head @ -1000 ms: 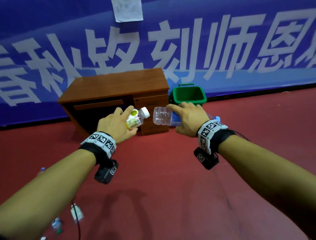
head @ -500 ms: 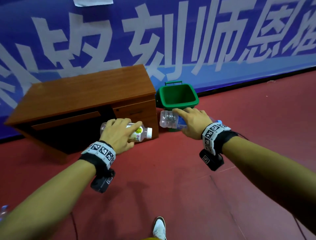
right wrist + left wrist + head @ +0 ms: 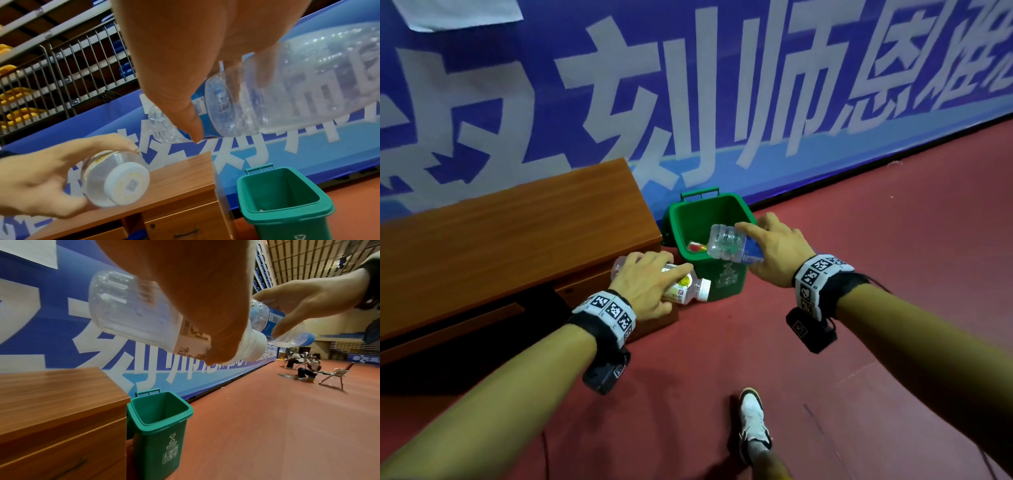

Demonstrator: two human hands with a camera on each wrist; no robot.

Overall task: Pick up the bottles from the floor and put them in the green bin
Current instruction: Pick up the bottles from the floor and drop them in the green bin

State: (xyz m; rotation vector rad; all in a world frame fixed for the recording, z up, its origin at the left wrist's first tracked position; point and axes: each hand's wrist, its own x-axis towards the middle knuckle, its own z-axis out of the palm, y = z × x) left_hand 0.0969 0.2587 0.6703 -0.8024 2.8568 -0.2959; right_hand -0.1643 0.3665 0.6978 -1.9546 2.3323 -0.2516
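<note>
A small green bin [image 3: 729, 281] stands on the red floor beside a wooden desk, its lid open; something red and yellow [image 3: 697, 246] lies inside. My right hand [image 3: 774, 251] grips a clear bottle with a blue label [image 3: 726, 244] lying sideways, its base over the bin's opening. My left hand [image 3: 649, 286] grips a white-capped bottle with a yellow label [image 3: 690, 289], held sideways just left of the bin's front. In the left wrist view that bottle [image 3: 148, 321] hangs well above the bin [image 3: 158, 423]. The right wrist view shows the clear bottle [image 3: 298, 91] above the bin [image 3: 285, 206].
The wooden desk [image 3: 500, 240] with drawers stands against the blue banner wall [image 3: 688, 85], touching the bin's left side. My white shoe [image 3: 753, 425] is on the red floor [image 3: 876, 222]. Far off, seated people and a chair [image 3: 333, 376] are seen.
I have stepped closer to the bin. Both hands moved forward with their bottles; the clear bottle's base now hangs over the bin's opening, and the white-capped bottle is nearer its front.
</note>
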